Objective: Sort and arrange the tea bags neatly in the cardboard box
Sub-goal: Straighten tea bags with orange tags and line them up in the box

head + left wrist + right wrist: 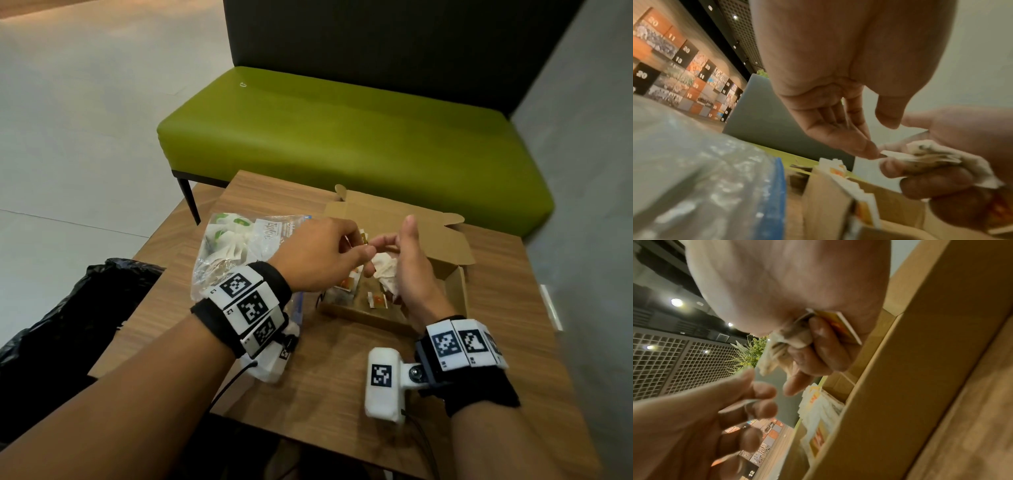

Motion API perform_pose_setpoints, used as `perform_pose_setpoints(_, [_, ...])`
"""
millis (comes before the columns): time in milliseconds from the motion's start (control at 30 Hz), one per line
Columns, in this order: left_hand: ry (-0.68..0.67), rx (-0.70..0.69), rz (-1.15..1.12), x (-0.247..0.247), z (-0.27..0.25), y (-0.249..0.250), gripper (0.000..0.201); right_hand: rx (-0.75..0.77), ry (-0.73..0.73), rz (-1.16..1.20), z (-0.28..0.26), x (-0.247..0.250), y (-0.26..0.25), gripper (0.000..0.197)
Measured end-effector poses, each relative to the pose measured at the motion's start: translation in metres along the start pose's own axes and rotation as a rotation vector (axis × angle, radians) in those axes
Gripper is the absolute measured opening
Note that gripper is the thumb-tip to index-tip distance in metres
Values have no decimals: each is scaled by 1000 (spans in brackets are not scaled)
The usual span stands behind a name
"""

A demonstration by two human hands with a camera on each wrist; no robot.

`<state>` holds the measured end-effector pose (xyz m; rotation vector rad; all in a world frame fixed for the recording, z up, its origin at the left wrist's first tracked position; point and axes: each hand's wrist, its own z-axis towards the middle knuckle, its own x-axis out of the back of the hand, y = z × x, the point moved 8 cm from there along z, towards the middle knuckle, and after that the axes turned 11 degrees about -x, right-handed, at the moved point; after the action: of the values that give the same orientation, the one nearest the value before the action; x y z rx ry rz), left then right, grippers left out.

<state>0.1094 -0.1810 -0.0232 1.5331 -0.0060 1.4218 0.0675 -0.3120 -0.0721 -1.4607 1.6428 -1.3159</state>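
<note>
Above the open cardboard box (452, 294) the right hand (411, 270) has its fingers curled round a crumpled bunch of tea bags (385, 270), thumb pointing up, with an orange-and-white paper tag (842, 324) caught against the palm in the right wrist view. The left hand (318, 257) reaches across to meet it, fingers half curled and narrow, thumb and forefinger pinching at a small paper tag (363, 237) at the edge of that bunch; in the left wrist view its fingertips (869, 151) touch the white paper held by the other hand. Both wrists carry black bands with white marker blocks, and a white camera unit (383, 383) juts from the right band. Under the hands, more tea bags with orange tags (376, 301) lie and stand inside the box, some leaning along its left wall. The box sits on the right half of a wooden worktop (335, 377), its lid flaps folded back toward the far edge. Just beside the box on the left lies a clear plastic bag (236, 246) with further white tea bags inside, partly under the left wrist. A bare strip of worktop shows in front of the box and to its right, up to the right edge. A black rubbish bag (78, 325) sits low at the left, off the worktop. Beyond the far edge stands a green bench (342, 144) with a dark backrest, and pale floor (85, 120) spreads to the left.
</note>
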Motion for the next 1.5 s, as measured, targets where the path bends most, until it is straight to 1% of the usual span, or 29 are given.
perform_pose_setpoints(67, [-20, 7, -59, -6, 1, 7, 24, 0, -63, 97, -5, -5, -4, 77])
perform_pose_setpoints(167, [-38, 17, -122, -12, 1, 10, 26, 17, -103, 113, -9, -8, -7, 72])
perform_pose_setpoints(300, [-48, 54, -252, -14, 1, 10, 12, 23, -191, 222, -11, -11, -10, 67])
perform_pose_setpoints(333, [-47, 63, -277, -14, 1, 10, 9, 25, -191, 216, -9, -12, -10, 68])
perform_pose_setpoints(433, [-18, 103, -325, -14, 1, 7, 13, 39, -171, 158, -7, -13, -7, 74])
perform_pose_setpoints(467, [-1, 117, -333, -13, 1, 5, 12, 35, -160, 144, -6, -13, -6, 72])
perform_pose_setpoints(600, [101, 154, -376, 1, 3, -3, 12, -58, -186, 184, -5, -7, 3, 48])
perform_pose_setpoints(667, [138, 172, -437, 8, 3, -6, 11, -78, -172, 176, -6, -1, 5, 40])
perform_pose_setpoints(800, [155, 198, -536, 12, 3, -10, 14, -124, -81, 198, -6, 13, 9, 29])
perform_pose_setpoints(867, [149, 206, -562, 9, 3, -9, 15, -157, -88, 279, -4, 15, 12, 24])
perform_pose_setpoints(933, [142, 216, -578, 7, 2, -7, 15, -196, -113, 382, -4, 13, 14, 8])
perform_pose_setpoints(967, [141, 222, -596, 7, 2, -7, 14, -213, -122, 432, -5, 13, 14, 4])
perform_pose_setpoints(1067, [122, 229, -665, 7, -1, -2, 14, -279, -89, 571, -4, 18, 19, 23])
perform_pose_setpoints(1200, [90, 216, -649, 9, -2, 1, 12, -386, -69, 804, -5, 22, 26, 36])
perform_pose_setpoints(1300, [88, 204, -633, 10, -1, 1, 11, -423, -8, 930, -5, 28, 33, 44])
perform_pose_setpoints(1400, [108, 188, -604, 12, 0, -1, 10, -422, 65, 987, -4, 36, 37, 45])
perform_pose_setpoints(1433, [113, 182, -594, 12, 1, -2, 10, -418, 84, 995, -4, 38, 38, 43])
perform_pose_setpoints(1500, [115, 165, -551, 12, 2, -2, 9, -396, 87, 971, -3, 39, 34, 33])
